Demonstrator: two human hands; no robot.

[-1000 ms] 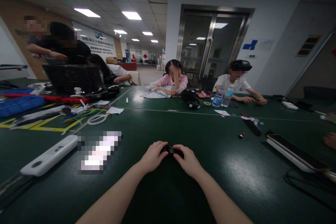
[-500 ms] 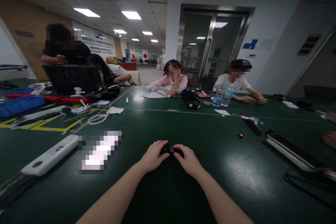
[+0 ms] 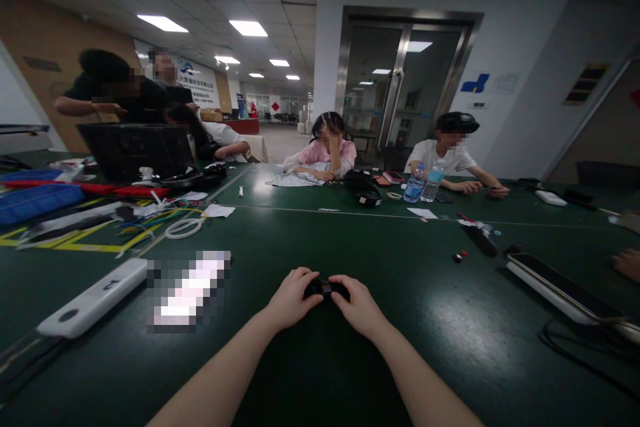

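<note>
Both hands grip a small black object (image 3: pixel 327 288) low over the dark green table (image 3: pixel 400 247). It is dark and rounded at the sides, with a shinier middle; I cannot make out its exact kind. My left hand (image 3: pixel 291 299) closes around its left end, thumb on the near side and fingers over the far side. On the right end, my right hand (image 3: pixel 359 303) has the same hold, thumb in front. The fingers hide much of both ends. To the left lies a pixelated bright rectangular item (image 3: pixel 193 287), apart from my hands.
A white power strip (image 3: pixel 95 297) lies at left, near a coiled white cable (image 3: pixel 184 228) and blue trays (image 3: pixel 40 203). On the right are a phone-topped white box (image 3: pixel 560 287) and black cables. Water bottles (image 3: pixel 424 183) stand farther back. Several people sit or stand around the table.
My hands and the black object stay almost in place. At back left, the standing person has leaned leftward, and another person has come into view behind. The view has shifted very slightly.
</note>
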